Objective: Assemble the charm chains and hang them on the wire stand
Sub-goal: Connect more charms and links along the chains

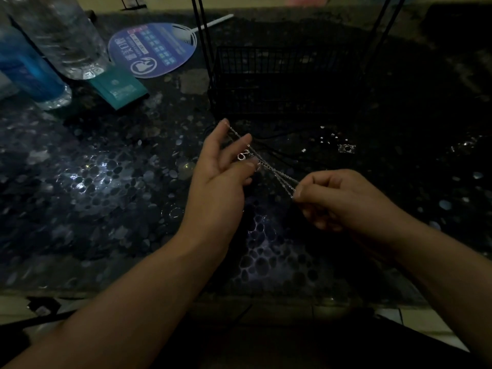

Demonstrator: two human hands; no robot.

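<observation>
Above the dark desk (111, 182), the left hand (221, 179) spreads its fingers under a silver chain (277, 171) while the right hand (338, 198) pinches its other end; the wire stand (279, 83) behind apparently awaits hanging.

Chain (269, 166) strung between left hand (221, 179) and right hand (343, 201), above table (106, 209); wire stand (282, 78) behind hands; fan (154, 49) left of stand; bottles (48, 49) far left; small parts (346, 148) right of chain.
</observation>
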